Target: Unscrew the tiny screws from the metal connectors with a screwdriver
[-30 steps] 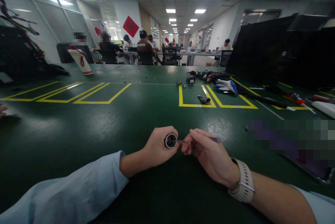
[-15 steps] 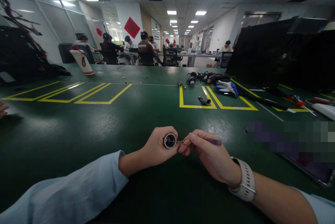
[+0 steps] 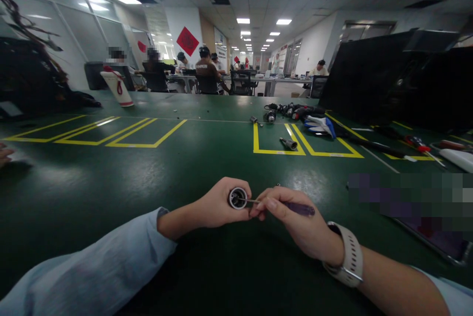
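My left hand is wrapped around a small round metal cylinder, its open end facing me. My right hand pinches a thin screwdriver with a purple handle. Its metal tip reaches into the cylinder's open end. Both hands rest low over the dark green table, near its front middle. A pale watch sits on my right wrist.
Yellow taped boxes mark the table. One holds a small metal part. Behind it lie more dark parts, blue-white gloves and red-handled tools. A black monitor stands at the right. Another person's fingers show at the left edge.
The camera has tipped slightly, so the scene sits a little lower. My right hand has turned the screwdriver a bit and dropped slightly; the cylinder stays in my left hand.
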Available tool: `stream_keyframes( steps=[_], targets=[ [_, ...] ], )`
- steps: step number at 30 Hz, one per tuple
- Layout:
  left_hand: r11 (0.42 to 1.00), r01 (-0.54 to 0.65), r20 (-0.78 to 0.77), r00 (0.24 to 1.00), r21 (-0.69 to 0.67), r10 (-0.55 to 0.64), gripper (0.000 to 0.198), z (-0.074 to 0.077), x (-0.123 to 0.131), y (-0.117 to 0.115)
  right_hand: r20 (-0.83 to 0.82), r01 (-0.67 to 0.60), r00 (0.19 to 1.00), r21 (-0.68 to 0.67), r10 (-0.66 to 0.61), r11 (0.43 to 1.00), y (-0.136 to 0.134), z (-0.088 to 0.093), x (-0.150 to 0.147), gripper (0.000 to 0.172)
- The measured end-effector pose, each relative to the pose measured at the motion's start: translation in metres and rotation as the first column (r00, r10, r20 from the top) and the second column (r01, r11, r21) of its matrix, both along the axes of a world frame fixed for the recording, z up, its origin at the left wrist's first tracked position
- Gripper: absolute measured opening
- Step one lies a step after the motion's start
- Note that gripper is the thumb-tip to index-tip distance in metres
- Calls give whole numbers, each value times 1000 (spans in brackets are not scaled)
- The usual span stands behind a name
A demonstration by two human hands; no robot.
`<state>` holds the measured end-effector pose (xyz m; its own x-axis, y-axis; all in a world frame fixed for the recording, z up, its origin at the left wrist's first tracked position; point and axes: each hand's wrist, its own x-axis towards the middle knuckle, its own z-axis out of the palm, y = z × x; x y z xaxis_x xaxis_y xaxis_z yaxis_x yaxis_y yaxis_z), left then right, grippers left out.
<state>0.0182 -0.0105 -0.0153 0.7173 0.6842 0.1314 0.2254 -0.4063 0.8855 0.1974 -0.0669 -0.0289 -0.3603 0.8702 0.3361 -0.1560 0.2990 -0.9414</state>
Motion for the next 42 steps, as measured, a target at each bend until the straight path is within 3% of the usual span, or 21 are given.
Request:
stream_keyframes(
  steps=[4,9,19,26,30,37,42],
  targets=[
    [994,70,-6,997,-78,-71,15,3,-3,4,126,14,992,94,-26,996,-4,6,2,20],
    [998,0,7,1000,-62,1,16,3,-4,7,213,40,973,217,-87,975,-8,12,2,19],
    [1000,22,-22,1000,-15,-22,16,1,0,2,201,80,974,141,-108,987,-8,9,1,20],
    [993,108,-17,994,-46,-109,15,-3,-1,-1,-137,8,990,-180,-33,984,-4,4,-5,19],
    [993,105,-12,994,-60,-106,17,-3,-1,-1,-210,-29,977,-294,-35,955,-3,7,-6,19],
    [998,10,5,1000,57,-11,20,0,0,0,-297,29,948,-267,-111,963,-3,7,-2,19],
    [979,-147,71,988,139,139,23,-6,0,4,-354,112,916,-229,-190,967,-3,8,0,21]
  ],
)
